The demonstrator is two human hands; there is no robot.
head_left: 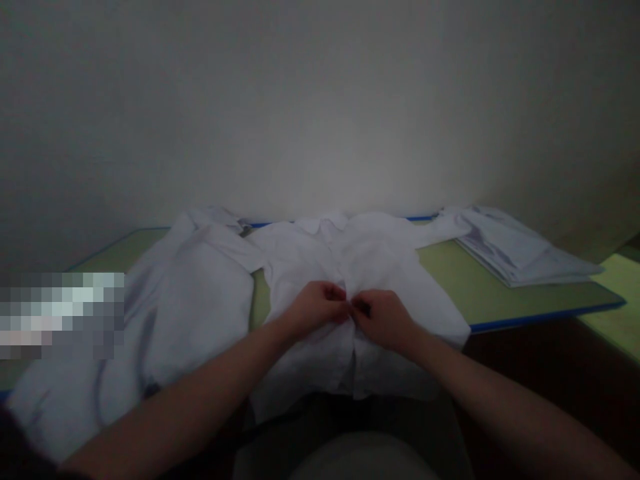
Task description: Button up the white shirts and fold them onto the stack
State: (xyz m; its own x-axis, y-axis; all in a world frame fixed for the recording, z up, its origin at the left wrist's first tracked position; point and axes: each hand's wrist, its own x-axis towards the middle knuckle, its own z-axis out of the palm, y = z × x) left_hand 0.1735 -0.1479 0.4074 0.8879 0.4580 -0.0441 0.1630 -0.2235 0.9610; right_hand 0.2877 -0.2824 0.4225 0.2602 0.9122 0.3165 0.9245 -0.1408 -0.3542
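A white shirt [305, 257] lies spread front side up, its collar at the far edge and its hem hanging over the near edge. My left hand [320, 303] pinches the front placket from the left, around the middle of the shirt. From the right, my right hand [381, 317] pinches the same placket, its fingertips touching those of the left. Whatever small part of the placket sits between the fingertips is hidden. Below my hands the front edges part slightly.
The shirt rests on a green table [445, 267] with blue edging. More white garments [200, 307] are heaped at the left, overhanging the near edge. Folded white clothes [520, 247] are stacked at the right. A grey wall [320, 107] stands behind the table.
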